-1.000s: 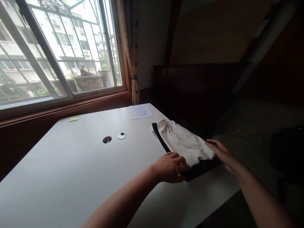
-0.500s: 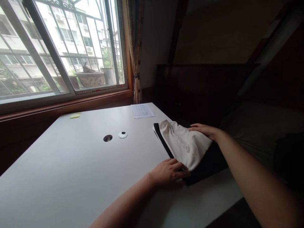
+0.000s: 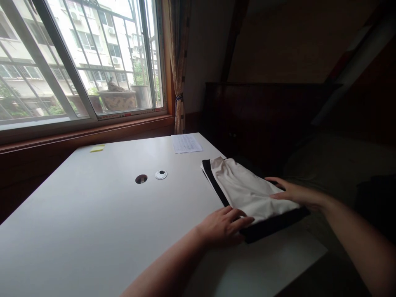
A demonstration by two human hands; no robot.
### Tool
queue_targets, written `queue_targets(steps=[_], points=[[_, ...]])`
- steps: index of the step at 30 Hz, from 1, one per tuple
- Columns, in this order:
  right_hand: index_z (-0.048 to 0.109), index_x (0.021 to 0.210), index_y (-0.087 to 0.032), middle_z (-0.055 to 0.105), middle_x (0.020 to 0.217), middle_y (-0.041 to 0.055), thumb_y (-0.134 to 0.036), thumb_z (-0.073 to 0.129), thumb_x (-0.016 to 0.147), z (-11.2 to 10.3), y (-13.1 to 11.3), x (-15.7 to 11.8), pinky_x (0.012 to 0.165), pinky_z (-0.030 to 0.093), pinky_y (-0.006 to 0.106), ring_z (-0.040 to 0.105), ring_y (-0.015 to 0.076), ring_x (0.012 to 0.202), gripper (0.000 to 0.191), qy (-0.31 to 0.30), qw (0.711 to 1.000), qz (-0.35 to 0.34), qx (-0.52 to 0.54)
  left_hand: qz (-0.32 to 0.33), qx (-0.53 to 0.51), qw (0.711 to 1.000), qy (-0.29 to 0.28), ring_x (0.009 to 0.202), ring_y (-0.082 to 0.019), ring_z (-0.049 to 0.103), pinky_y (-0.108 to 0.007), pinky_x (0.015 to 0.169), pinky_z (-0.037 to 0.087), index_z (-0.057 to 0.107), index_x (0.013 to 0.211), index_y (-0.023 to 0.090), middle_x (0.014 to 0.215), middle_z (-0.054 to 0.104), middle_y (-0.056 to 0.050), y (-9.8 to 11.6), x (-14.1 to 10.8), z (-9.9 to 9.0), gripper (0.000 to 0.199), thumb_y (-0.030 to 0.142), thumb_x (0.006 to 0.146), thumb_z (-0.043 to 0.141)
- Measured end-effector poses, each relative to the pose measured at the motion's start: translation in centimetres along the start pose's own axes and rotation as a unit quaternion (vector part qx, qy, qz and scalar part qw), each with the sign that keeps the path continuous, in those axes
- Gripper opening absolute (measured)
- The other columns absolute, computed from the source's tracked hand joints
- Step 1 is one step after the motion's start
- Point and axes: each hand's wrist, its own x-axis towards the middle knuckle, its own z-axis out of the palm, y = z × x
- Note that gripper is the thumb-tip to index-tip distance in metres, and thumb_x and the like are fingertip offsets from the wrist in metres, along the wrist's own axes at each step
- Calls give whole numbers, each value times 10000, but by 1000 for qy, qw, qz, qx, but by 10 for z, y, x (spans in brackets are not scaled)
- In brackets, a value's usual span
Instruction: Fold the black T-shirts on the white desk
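The left hand is showing a rounded back, visible knuckles and slim fingers, and its bare forearm is tapering smoothly from the near edge to a narrower wrist. The right hand is presenting a slender outline with thin, pointed digits, and its bare forearm is looking thickest at the near right. Shadow is darkening the near parts of both arms.

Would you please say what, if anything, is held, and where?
Left grip touches the near left corner of the white cloth, right grip its right end; whether either holds it is unclear.
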Motion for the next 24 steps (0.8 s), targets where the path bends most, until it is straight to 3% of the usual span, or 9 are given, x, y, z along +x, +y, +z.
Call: queue_targets(steps=[3, 6, 10, 15, 20, 24], points=[[670, 1272, -294, 727, 1188, 95, -312, 902, 571, 4, -2, 3, 932, 544, 425, 682, 361, 1095, 739, 8, 1000, -20, -12, -17, 3, 1000, 9, 1132, -252, 561, -358, 973, 512, 462, 1462, 176, 1337, 583, -113, -2, 1, 8, 569, 396, 956, 600], [664, 1260, -274, 758, 1034, 87, -391, 882, 605, 8, -13, 18, 888, 557, 439, 710, 349, 1006, 700, 11, 1000, -1, -16, -16, 16, 1000, 1, 1116, -243, 557, -357, 977, 515, 559, 1361, 171, 1275, 609, -113, -3, 2, 15, 428, 352, 973, 580], [682, 1167, -274, 748, 1105, 90, -500, 839, 668, 15, -31, 49, 865, 573, 412, 692, 325, 1063, 570, 17, 1000, 15, 19, -4, 39, 999, 5, 1063, -223, 552, -330, 946, 516, 602, 1288, 154, 1213, 624, -111, -2, 3, 17, 338, 319, 1004, 522], [709, 1009, -288, 734, 1111, 73, -491, 793, 750, 33, -54, 75, 762, 592, 301, 687, 260, 1025, 340, 5, 995, -8, 100, 15, 60, 998, 1, 1041, -228, 539, -325, 942, 500, 607, 1275, 139, 1204, 620, -117, -1, 4, 12, 331, 303, 1001, 524], [632, 1135, -285, 725, 1139, 62, -356, 824, 734, 46, -71, 93, 762, 606, 287, 699, 233, 1034, 450, 7, 982, -19, 186, 14, 64, 998, 0, 1023, -228, 534, -321, 919, 496, 603, 1276, 152, 1204, 612, -112, -2, 4, 11, 331, 321, 1009, 506], [597, 1222, -248, 741, 1047, 76, -245, 839, 692, 46, -79, 108, 752, 609, 322, 720, 237, 953, 583, 12, 980, -11, 200, 20, 66, 998, -9, 1015, -230, 548, -339, 912, 500, 607, 1258, 154, 1196, 618, -121, -4, 4, 12, 315, 316, 1025, 470]])
